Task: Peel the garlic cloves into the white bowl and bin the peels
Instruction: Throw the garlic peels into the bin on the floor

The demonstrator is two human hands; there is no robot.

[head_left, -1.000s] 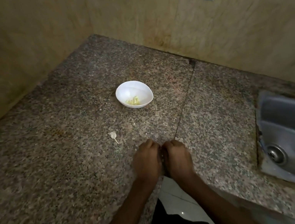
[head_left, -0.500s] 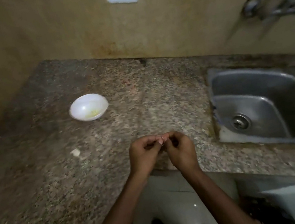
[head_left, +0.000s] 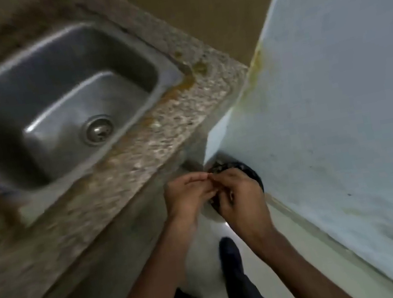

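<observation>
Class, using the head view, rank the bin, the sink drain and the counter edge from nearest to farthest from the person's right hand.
1. Bin: just beneath the right hand.
2. Counter edge: up and to its left.
3. Sink drain: farther left, past that edge.

No readable text, label, brand, number or sign anywhere in view; picture motion-blurred.
</observation>
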